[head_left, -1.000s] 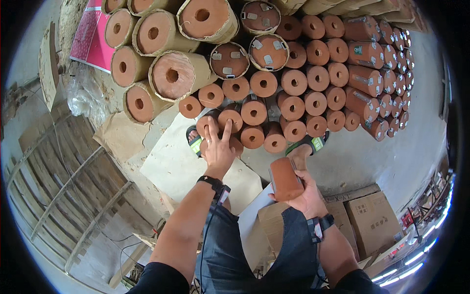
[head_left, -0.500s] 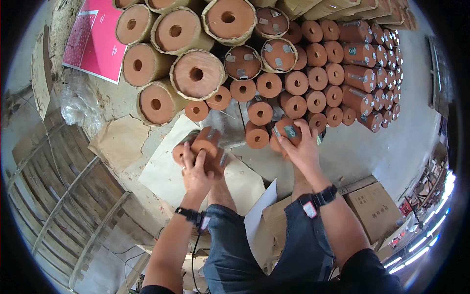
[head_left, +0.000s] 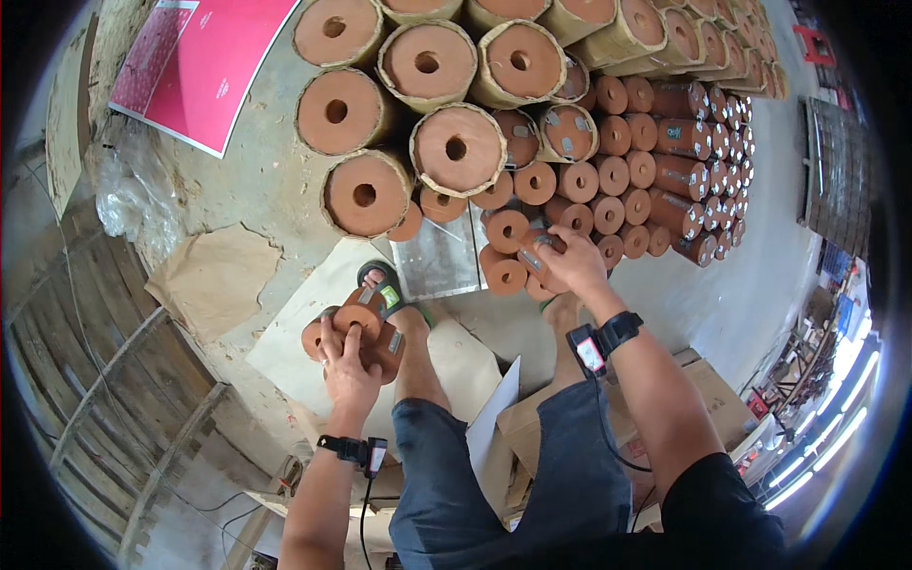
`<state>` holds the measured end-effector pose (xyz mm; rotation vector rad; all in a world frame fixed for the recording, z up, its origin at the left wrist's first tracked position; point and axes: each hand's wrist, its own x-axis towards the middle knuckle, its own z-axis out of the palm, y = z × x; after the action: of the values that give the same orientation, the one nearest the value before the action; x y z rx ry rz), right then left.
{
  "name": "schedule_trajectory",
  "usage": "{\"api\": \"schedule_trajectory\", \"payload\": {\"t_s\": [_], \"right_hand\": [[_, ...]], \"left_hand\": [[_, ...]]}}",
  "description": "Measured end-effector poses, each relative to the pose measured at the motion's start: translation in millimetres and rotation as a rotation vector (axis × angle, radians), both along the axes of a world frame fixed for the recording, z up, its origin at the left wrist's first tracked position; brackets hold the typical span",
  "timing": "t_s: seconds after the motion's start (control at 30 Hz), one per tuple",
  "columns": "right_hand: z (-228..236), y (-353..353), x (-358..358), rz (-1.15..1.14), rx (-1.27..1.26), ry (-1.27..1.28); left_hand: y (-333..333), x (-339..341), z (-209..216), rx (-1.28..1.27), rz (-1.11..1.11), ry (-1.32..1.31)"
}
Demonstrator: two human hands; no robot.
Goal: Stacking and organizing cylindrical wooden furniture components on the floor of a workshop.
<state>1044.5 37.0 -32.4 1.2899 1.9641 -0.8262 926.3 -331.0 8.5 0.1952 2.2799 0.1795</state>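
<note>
Low in front of me, beside my left leg, my left hand (head_left: 350,378) is closed on a cluster of short reddish-brown rolls (head_left: 365,312). Its fingers reach over their hollow-cored ends, one finger at a core hole. At the near edge of the stack my right hand (head_left: 578,266) grips another reddish-brown roll (head_left: 534,249), its fingers bent over the side; the palm hides part of it. Touching that one, a small roll (head_left: 505,276) lies with its hole facing me. Similar small rolls (head_left: 608,218) are piled beyond and to the right.
Large paper-wrapped rolls (head_left: 458,150) are stacked at the back. A pink printed sheet (head_left: 214,71), crumpled clear plastic (head_left: 142,204) and brown paper (head_left: 218,280) lie left. Pale card (head_left: 285,337) is under my left foot (head_left: 380,283). A cardboard box (head_left: 708,404) stands right.
My left hand has drawn the cluster of rolls left and closer to me, away from the stack. My right hand keeps hold of its roll at the stack's edge. The view has shifted.
</note>
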Motion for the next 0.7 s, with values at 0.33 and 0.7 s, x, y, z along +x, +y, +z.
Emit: {"api": "schedule_trajectory", "payload": {"t_s": [0.33, 0.7], "right_hand": [[15.8, -20.6, -26.7, 0.255, 0.289, -0.157], [3.9, -26.6, -12.9, 0.192, 0.215, -0.033]], "left_hand": [[70.8, 15.5, -23.6, 0.057, -0.238, -0.102], [101.5, 41.3, -44.6, 0.122, -0.184, -0.116]]}}
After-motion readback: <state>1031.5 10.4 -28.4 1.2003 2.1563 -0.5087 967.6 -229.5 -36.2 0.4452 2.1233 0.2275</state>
